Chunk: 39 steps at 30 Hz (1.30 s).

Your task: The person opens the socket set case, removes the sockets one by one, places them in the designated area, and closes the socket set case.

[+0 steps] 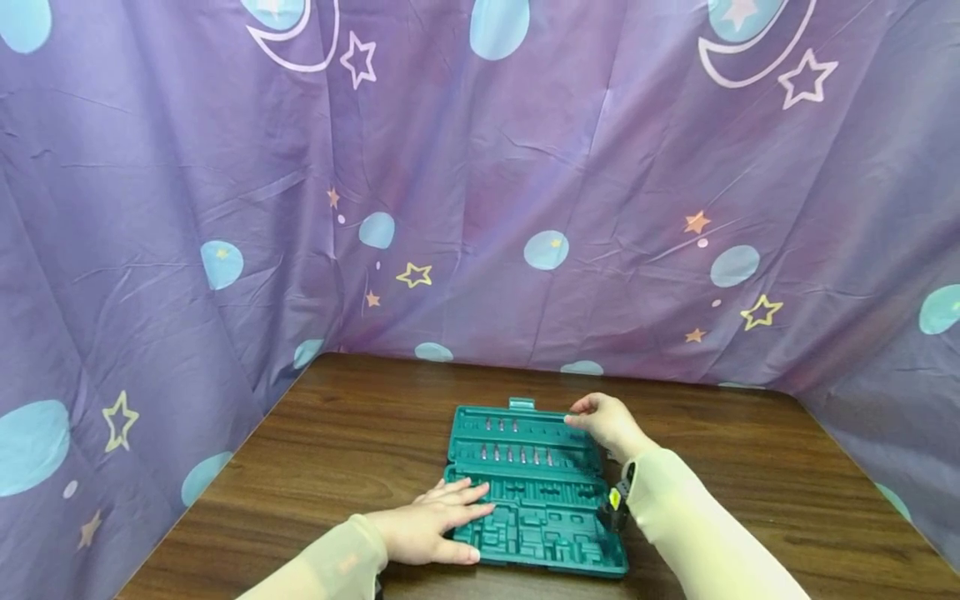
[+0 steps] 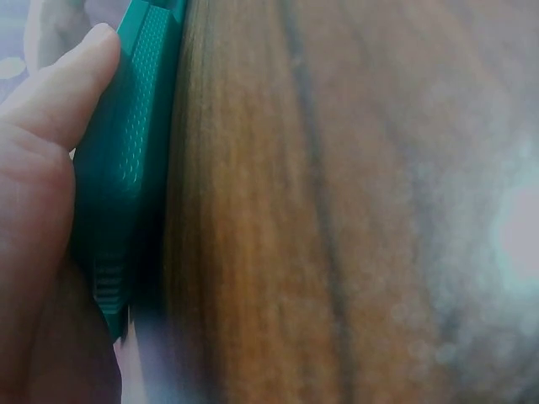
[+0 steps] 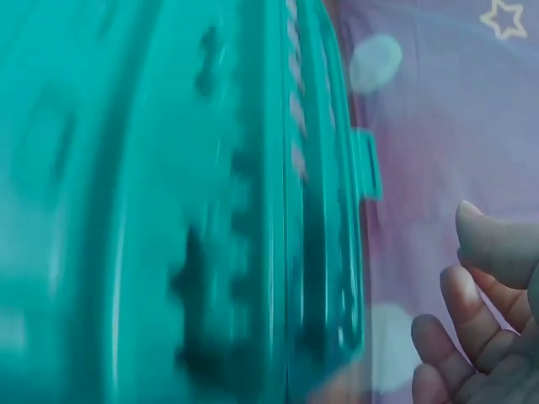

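A green plastic case lies unfolded on the table, with moulded recesses in its near half. Small purplish bits stand in two rows in its far half, three in the upper row and several in the lower. My left hand rests with spread fingers on the case's near left part; the left wrist view shows its thumb along the case's side. Over the far right corner of the case is my right hand, its fingers loosely bent. The right wrist view shows nothing visible between these fingers.
The brown wooden table extends around the case. A purple cloth with stars and moons hangs behind it and at both sides. A latch tab sticks out from the case's far edge.
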### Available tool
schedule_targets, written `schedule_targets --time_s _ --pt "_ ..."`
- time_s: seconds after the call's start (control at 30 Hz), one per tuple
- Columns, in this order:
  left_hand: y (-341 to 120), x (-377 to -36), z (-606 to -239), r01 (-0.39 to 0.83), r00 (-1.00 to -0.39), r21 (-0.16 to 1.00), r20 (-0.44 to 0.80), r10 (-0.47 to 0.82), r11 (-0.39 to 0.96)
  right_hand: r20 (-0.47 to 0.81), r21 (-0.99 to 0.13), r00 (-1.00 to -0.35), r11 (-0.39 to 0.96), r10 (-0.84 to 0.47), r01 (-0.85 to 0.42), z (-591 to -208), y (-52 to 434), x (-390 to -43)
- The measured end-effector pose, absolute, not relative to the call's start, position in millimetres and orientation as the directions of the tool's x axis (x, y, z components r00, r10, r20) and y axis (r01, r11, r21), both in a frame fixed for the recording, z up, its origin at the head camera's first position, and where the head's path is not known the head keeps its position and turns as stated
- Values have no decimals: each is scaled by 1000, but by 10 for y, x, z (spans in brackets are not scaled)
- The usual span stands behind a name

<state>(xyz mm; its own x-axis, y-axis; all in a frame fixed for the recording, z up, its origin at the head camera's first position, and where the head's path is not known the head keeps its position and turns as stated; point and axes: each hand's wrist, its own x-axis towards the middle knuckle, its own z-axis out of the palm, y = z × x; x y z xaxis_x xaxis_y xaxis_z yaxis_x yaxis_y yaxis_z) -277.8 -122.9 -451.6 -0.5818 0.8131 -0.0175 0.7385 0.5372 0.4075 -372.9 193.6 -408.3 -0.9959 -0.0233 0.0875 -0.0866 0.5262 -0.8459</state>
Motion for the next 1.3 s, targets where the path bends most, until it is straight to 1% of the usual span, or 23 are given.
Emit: schedule_targets --time_s 0.13,0.23,0.33,0.43,0.6,0.83,1.1,1.3 --pt "-1235 -2778 -4538 733 -582 418 -22 813 536 107 -856 -994 506 -23 -104 -4129 1683 -3792" --pt "-1237 -2782 -4550 732 -580 423 -25 814 534 95 -877 -995 473 -7 -87 -4171 1518 -3824" --pt "-1234 -2787 -4547 730 -577 431 -27 817 530 69 -880 -997 471 15 -54 -4211 1381 -3841" --pt "-1230 -2790 -4541 727 -573 440 -33 819 527 29 -848 -998 531 52 3 -4241 1274 -3839" --pt "-1227 -2786 -4536 746 -566 416 -15 824 520 -41 -755 -994 649 99 96 -4293 1166 -3830" --pt "-1223 -2782 -4548 774 -563 366 23 826 517 -91 -688 -983 703 159 178 -4382 1067 -3852" --pt "-1236 -2782 -4554 776 -568 355 36 822 521 -83 -656 -979 729 189 196 -4396 971 -3858" --pt "-1245 -2792 -4545 777 -569 350 33 822 524 -125 -613 -961 743 246 270 -4364 931 -3894"
